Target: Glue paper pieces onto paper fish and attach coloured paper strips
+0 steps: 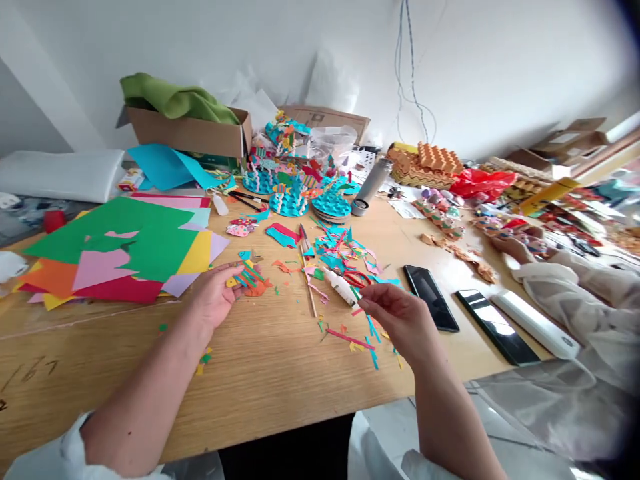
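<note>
My left hand (220,288) is at the centre-left over the wooden table, its fingers closed on a small paper fish (249,277) with orange, teal and yellow parts. Further right, the fingertips of my right hand (395,313) pinch a thin green paper strip (355,293). A white glue bottle (340,287) lies just beyond those fingertips, beside red-handled scissors (356,276). Between my hands a thin wooden stick (311,293) lies among paper scraps. A pink strip (350,339) rests nearer the front edge.
Coloured paper sheets (150,233) are stacked at left. Blue decorated discs (289,203) and a grey flask (372,187) stand behind. Two phones (431,297) and a white device (535,323) lie at right, near another person's sleeve (565,287) and hand (515,252).
</note>
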Action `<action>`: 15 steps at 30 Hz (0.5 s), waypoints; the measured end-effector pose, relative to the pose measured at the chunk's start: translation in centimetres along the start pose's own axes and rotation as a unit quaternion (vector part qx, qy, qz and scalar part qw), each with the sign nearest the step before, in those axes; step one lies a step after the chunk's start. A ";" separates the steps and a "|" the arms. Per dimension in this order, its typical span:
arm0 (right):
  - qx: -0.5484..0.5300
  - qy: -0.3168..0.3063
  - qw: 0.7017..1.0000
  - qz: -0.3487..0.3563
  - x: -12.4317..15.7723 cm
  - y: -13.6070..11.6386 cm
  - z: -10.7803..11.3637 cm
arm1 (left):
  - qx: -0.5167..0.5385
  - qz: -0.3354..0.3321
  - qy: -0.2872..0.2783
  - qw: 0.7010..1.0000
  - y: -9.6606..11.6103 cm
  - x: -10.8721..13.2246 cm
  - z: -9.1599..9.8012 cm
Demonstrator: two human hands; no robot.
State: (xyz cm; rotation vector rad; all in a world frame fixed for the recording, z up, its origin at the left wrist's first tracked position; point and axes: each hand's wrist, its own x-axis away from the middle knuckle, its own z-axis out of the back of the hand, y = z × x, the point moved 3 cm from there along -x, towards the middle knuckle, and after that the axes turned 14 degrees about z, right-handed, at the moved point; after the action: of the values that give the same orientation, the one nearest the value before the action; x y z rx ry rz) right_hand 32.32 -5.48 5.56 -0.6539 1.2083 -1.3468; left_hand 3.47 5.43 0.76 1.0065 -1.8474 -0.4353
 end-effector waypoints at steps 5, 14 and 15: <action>0.117 0.031 0.993 -0.019 3.9 3.5 2.3 | 0.017 0.006 0.024 1.000 0.2 -0.2 0.2; 0.303 -0.007 0.952 0.045 5.1 5.7 2.5 | 0.021 0.005 0.024 0.999 0.6 -0.4 0.4; 0.316 -0.011 0.947 0.058 5.0 5.8 2.5 | 0.021 0.004 0.022 1.000 0.6 -0.3 0.4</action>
State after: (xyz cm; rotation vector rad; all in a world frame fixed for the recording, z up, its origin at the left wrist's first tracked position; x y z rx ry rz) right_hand 35.82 -9.79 -0.27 -0.1349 0.7128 -1.5105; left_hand 2.90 6.03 0.79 1.0295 -1.8273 -0.3682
